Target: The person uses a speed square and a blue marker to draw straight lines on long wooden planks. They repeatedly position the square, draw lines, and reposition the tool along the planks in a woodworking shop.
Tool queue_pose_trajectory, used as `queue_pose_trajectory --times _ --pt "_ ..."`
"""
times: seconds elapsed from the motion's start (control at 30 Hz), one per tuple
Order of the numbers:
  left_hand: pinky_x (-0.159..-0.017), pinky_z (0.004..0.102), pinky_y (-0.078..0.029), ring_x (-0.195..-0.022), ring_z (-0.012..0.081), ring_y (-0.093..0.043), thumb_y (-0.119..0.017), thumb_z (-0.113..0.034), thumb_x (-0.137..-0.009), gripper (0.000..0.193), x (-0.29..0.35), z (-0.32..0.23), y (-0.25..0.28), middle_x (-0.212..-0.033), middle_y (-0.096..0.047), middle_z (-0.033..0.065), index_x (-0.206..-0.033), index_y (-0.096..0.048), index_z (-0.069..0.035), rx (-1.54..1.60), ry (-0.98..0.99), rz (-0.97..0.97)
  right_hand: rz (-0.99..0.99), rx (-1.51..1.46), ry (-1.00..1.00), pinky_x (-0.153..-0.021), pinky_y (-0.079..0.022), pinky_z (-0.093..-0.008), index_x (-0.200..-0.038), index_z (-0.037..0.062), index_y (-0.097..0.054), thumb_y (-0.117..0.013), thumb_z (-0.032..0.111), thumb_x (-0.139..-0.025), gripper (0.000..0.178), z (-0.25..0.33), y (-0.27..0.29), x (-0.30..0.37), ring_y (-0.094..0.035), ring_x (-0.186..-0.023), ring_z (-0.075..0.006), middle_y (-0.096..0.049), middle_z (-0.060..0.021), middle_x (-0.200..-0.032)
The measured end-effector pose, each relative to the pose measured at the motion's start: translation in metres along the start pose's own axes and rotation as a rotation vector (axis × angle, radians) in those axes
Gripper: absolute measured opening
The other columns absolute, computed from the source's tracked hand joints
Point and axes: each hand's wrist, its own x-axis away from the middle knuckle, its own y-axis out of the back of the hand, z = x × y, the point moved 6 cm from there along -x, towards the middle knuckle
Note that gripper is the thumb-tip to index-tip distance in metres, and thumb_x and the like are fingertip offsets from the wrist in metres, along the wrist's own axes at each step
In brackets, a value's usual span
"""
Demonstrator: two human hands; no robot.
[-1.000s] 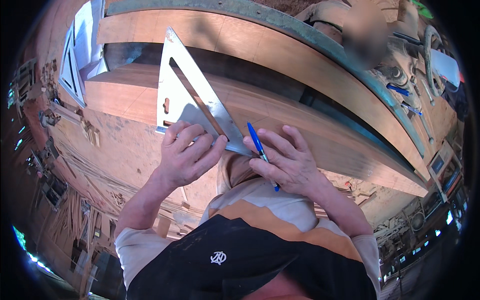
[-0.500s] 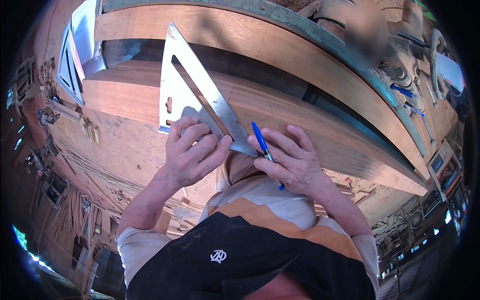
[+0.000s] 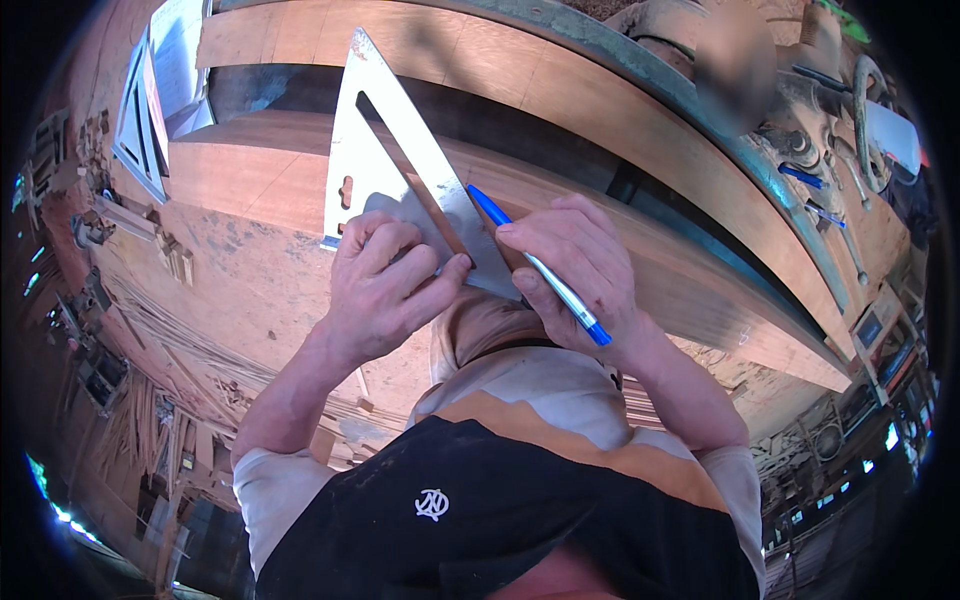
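My left hand (image 3: pixel 383 285) is closed around the lower edge of a silver triangular speed square (image 3: pixel 406 125), with the thumb over its slot. The square lies over a reddish-brown wooden beam (image 3: pixel 240 178), its point toward the far side. In my right hand (image 3: pixel 590 262) a blue and white ballpoint pen (image 3: pixel 558 284) is pinched between thumb and fingers, slanting across the square's right edge. The pen's blue upper-left end is over that edge; whether it touches the metal I cannot tell.
Beyond a dark gap lies a second board (image 3: pixel 570 95) with thin lines across it, along a greenish metal edge (image 3: pixel 690 112). Another triangular square (image 3: pixel 138 130) leans beside papers (image 3: pixel 180 70) at the left. Blue pens (image 3: pixel 802 177) lie among tools at the right.
My right hand has turned and taken the pen in a different hold, its blue end now further up and left against the square. The square and left hand have shifted slightly.
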Motion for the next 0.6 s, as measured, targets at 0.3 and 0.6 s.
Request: queue_pose_trajectory --times 0.3,0.6 --pt "-0.087 0.0426 -0.046 -0.097 0.0191 -0.058 -0.079 -0.017 -0.078 0.025 0.002 0.002 -0.001 -0.091 -0.055 -0.0028 -0.103 -0.075 -0.017 0.024 -0.004 -0.018 0.076 -0.028 0.005 -0.090 -0.055 -0.0447 -0.115 0.0047 -0.073 -0.077 0.007 -0.094 0.021 0.016 0.013 -0.017 -0.071 -0.088 -0.0272 -0.074 -0.0107 -0.099" --pt "-0.084 0.0407 -0.042 -0.095 0.0184 -0.058 -0.081 -0.016 -0.077 0.027 0.002 0.003 -0.002 -0.088 -0.056 -0.0038 -0.104 -0.076 -0.018 0.023 -0.015 -0.045 0.061 -0.012 0.002 -0.083 -0.055 -0.0420 -0.109 0.0039 -0.074 -0.078 0.007 -0.091 0.018 0.022 0.012 -0.015 -0.069 -0.083 -0.0283 -0.072 -0.0109 -0.093"
